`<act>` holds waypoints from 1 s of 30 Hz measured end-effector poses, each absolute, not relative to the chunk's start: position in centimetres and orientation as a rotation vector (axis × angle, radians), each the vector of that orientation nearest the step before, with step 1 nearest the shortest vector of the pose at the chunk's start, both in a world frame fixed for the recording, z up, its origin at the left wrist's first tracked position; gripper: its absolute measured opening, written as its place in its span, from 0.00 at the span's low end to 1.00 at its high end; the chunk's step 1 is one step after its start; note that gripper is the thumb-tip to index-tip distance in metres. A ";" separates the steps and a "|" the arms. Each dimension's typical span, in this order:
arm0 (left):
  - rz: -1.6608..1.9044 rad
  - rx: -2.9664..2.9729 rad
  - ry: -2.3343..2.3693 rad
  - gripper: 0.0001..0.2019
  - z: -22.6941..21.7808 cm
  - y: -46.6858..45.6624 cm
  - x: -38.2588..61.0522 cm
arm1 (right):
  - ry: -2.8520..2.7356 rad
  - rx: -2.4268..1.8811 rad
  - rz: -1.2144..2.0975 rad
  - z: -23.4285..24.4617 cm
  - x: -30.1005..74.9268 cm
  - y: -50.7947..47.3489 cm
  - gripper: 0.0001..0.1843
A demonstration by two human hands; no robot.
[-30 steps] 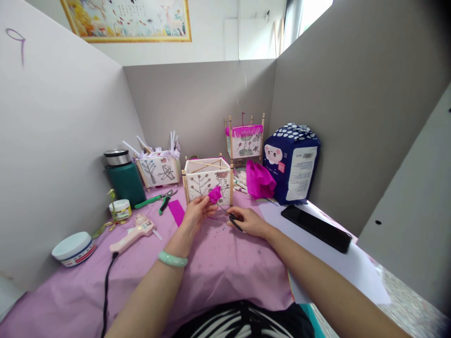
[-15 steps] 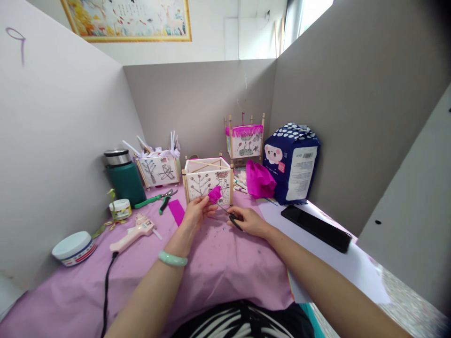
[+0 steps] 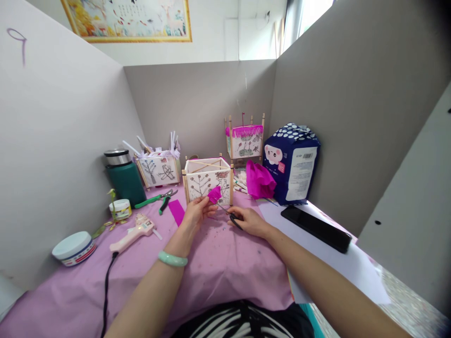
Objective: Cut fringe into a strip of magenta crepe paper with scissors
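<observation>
Between the thumb and fingers of my left hand [image 3: 198,211] is a small bunched piece of magenta crepe paper [image 3: 214,194]. My right hand [image 3: 251,221] is closed round the dark handles of a pair of scissors [image 3: 235,219], whose thin blades point left toward the lower edge of that paper. Whether the blades touch it I cannot tell. Just behind both hands stands a box-shaped paper lantern [image 3: 199,180] with wooden corner sticks and drawn branches. A flat magenta strip [image 3: 176,212] lies on the cloth left of my left hand.
At left are a pink glue gun [image 3: 136,233], a white bowl [image 3: 74,248], green-handled pruning shears [image 3: 155,199] and a green bottle [image 3: 126,179]. A crumpled magenta sheet [image 3: 260,180], a blue package [image 3: 291,164] and a black phone [image 3: 316,227] are at right. Two more lanterns [image 3: 160,169] stand behind.
The magenta piece in my left hand has turned slightly and looks a little flatter. Both hands stay in nearly the same place.
</observation>
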State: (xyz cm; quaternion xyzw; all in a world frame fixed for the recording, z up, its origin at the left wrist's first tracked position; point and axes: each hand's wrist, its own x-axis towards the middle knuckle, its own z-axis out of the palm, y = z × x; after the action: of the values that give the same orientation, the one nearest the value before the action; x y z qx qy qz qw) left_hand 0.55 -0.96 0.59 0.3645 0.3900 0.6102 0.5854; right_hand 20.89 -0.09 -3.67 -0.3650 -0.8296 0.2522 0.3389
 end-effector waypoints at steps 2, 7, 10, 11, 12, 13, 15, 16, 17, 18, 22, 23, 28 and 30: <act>1.424 0.853 0.907 0.04 0.6 -1.0 0.5 | -2.162 -0.950 0.657 -3.8 20.9 -0.1 0.19; 1.412 0.870 0.905 0.04 0.6 -1.1 0.5 | -2.161 -0.940 0.656 -3.9 20.9 0.0 0.20; 1.407 0.878 0.904 0.05 0.6 -1.1 0.6 | -2.164 -0.940 0.651 -3.9 20.9 0.0 0.20; 1.406 0.879 0.905 0.05 0.6 -1.1 0.6 | -2.162 -0.943 0.652 -3.9 20.8 0.0 0.20; 1.405 0.879 0.910 0.04 0.6 -1.0 0.6 | -2.160 -0.946 0.654 -3.9 20.8 0.0 0.20; 1.403 0.877 0.919 0.04 0.6 -1.0 0.6 | -2.158 -0.949 0.658 -3.9 20.8 0.0 0.20; 1.392 0.877 0.939 0.04 0.5 -1.0 0.7 | -2.155 -0.951 0.660 -3.9 20.7 0.0 0.20; 1.388 0.877 0.946 0.04 0.5 -0.9 0.7 | -2.153 -0.951 0.660 -3.9 20.7 0.0 0.20; 1.386 0.877 0.951 0.03 0.5 -0.9 0.7 | -2.155 -0.949 0.658 -3.9 20.7 0.0 0.20; 1.385 0.877 0.952 0.04 0.5 -0.9 0.7 | -2.158 -0.946 0.657 -3.8 20.7 0.0 0.20; 1.389 0.866 0.959 0.04 0.6 -1.0 0.7 | -2.158 -0.942 0.664 -3.7 20.8 -0.1 0.19; 1.390 0.866 0.961 0.04 0.7 -1.1 0.7 | -2.156 -0.942 0.664 -3.7 20.8 -0.1 0.19; 1.398 0.877 0.955 0.05 0.7 -1.2 0.7 | -2.148 -0.942 0.669 -3.8 20.8 0.0 0.18; 1.398 0.872 0.946 0.05 0.7 -1.1 0.7 | -2.145 -0.943 0.672 -3.8 20.8 0.0 0.19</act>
State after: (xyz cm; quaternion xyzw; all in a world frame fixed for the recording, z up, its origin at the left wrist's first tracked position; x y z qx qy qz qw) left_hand 0.72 -1.13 0.66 0.3735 0.4050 0.5986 0.5815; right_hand 20.77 0.01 -3.84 -0.3630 -0.8261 0.2586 0.3448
